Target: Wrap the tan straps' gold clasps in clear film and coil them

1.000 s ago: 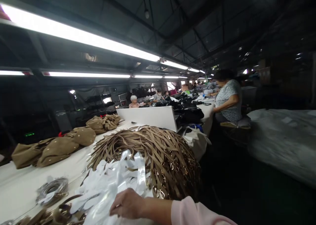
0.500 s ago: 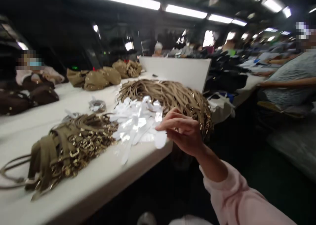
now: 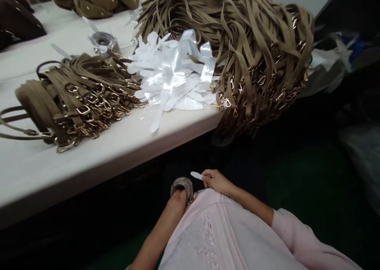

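White table (image 3: 97,151), right hand (image 3: 216,180) withdrawn, strip (image 3: 196,175) pinched

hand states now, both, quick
Left hand: closed on a round, grey-brown coil wrapped in clear plastic.
Right hand: closed, fingertips pinching a thin white strip with notched edges.
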`<state>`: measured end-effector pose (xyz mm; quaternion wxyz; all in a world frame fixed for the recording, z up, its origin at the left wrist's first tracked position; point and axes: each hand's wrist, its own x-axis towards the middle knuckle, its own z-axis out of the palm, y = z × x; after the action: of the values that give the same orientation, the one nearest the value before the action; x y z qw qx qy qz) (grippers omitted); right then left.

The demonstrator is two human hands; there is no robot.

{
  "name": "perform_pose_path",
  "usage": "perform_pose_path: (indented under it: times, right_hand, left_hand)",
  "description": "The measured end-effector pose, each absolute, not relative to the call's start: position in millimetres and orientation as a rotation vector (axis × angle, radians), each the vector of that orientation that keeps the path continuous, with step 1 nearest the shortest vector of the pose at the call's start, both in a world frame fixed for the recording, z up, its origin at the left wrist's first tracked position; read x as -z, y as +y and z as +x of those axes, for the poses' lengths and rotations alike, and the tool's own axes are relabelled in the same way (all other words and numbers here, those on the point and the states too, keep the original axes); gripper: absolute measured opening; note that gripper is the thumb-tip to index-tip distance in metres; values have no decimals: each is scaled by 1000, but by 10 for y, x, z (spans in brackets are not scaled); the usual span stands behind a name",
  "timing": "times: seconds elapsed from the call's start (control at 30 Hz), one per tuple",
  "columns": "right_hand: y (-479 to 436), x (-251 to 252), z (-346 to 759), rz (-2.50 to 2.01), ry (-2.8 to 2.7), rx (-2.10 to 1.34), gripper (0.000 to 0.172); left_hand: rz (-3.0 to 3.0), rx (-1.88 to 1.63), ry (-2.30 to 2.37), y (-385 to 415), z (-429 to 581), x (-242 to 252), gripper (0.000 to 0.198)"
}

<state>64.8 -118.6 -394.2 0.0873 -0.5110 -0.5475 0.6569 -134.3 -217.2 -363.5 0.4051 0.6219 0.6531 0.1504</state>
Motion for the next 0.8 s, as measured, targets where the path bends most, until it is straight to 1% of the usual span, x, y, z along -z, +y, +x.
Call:
perform_pose_path:
  times: [0.13,0.2,0.4,0.57,0.7,0.77,0.8]
  right_hand:
    - [-1169,3882,505,-1320,-1739,-2061,15]
    - [-1169,3853,449,-1233,-1775,-2098,16]
    - [-1202,3658,428,-1079,-1877,-2117,26]
    - [-1134,3512,581,-817,-2020,-2302,45]
    - [-1103,3609,661,-648,-1853,-2434,57]
    - [-1097,3661,676,-567,-1711,-2513,58]
    - [-1095,3677,677,-535,-1680,-2515,56]
  left_hand:
    - [1618,-312,1592,-2189,-1362,3628,53]
    - [1625,-288,1583,-2191,-1383,3620,53]
    - [1598,-162,1575,-2175,-1416,3607,52]
    - [1584,-130,1566,-2155,-1389,3460,51]
    - [1558,-220,1505,-2123,-1397,3192,44]
    - [1510,-265,1475,-2109,-1409,3109,40]
    - [1482,-279,1476,-2104,-1410,3097,39]
